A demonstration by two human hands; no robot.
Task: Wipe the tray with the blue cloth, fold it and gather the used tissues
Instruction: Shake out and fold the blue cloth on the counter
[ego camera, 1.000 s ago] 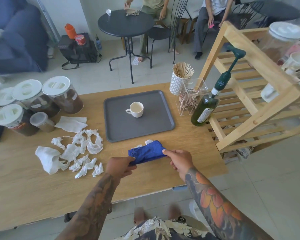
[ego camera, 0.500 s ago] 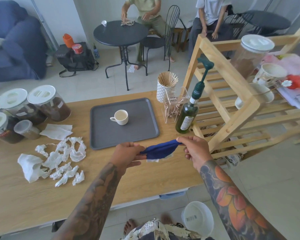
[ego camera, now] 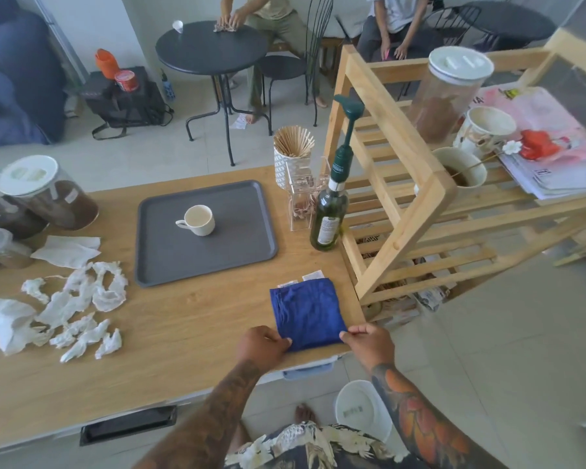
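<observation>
Both hands (left [ego camera: 263, 345], right [ego camera: 369, 343]) pinch closed, tattooed forearms extended.

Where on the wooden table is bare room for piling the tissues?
Bare wood lies between the crumpled white tissues and the folded blue cloth, below the grey tray. The table's left back is crowded with lidded jars.

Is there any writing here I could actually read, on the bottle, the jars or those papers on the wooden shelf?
No text can be read.
Dark green glass bottle: white label and neck band carry print, too small.
Clear coffee jar with white lid: pale sticker, blurred.
Pink and white papers on the shelf: yellow and black marks, blurred.
White bin under the table: barcode-like sticker, illegible.
Red tin: label blurred.
</observation>
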